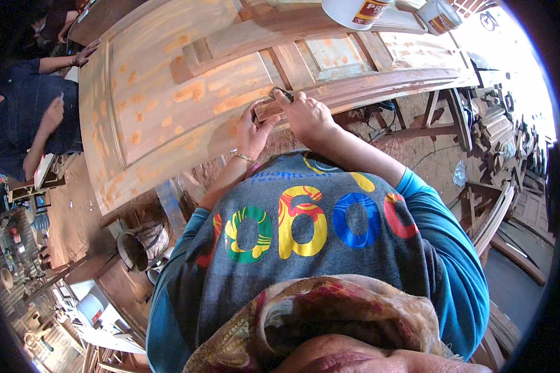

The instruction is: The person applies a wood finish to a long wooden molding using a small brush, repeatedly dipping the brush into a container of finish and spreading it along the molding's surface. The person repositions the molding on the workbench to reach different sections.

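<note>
A large wooden panelled door [162,93], dabbed with orange filler, lies flat in front of me. Along its near side runs a long wooden strip [379,88]. My left hand [252,135] is at the strip's left end, its fingers and thumb bent around the wood. Just to the right, my right hand [310,116] is closed over the strip with the knuckles up. A small dark, thin piece [282,94] shows at its fingertips; its kind cannot be made out.
A wooden board [249,40] lies across the door. A white bucket [354,12] and a smaller tub [438,17] stand on the far side. Another person [31,118] is at the left end, one hand on the door. Stacked timber [498,130] is at right.
</note>
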`<move>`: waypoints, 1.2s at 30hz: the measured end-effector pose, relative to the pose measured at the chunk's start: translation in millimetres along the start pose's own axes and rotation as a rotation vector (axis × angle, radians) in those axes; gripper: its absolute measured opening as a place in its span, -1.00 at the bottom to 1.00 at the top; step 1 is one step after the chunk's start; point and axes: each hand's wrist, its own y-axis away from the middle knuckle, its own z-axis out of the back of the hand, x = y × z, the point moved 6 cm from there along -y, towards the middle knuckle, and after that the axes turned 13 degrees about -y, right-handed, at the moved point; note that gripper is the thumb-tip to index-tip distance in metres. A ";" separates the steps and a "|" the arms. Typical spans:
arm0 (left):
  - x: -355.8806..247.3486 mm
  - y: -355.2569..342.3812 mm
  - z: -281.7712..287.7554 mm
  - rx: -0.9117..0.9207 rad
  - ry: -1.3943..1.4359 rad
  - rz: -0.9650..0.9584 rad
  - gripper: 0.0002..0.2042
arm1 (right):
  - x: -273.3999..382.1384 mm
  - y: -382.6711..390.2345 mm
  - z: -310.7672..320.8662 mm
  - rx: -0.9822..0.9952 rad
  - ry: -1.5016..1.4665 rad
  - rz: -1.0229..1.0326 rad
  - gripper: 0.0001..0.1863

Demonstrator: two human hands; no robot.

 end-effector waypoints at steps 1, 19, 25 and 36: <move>1.2 -0.3 1.7 -0.049 0.002 -0.034 -0.47 | 2.2 7.1 -0.6 -0.031 -0.048 0.065 -0.36; 2.2 -1.0 3.2 -0.089 -0.012 -0.061 -0.47 | 20.3 4.8 29.3 0.166 -0.029 0.253 -0.64; 10.0 -0.5 -0.1 -0.071 0.069 0.003 -0.45 | 7.4 19.5 15.8 0.300 0.113 0.122 -0.61; -15.3 7.2 10.2 -0.074 -0.073 0.044 -0.43 | -38.6 40.2 68.3 0.197 0.108 0.021 -0.50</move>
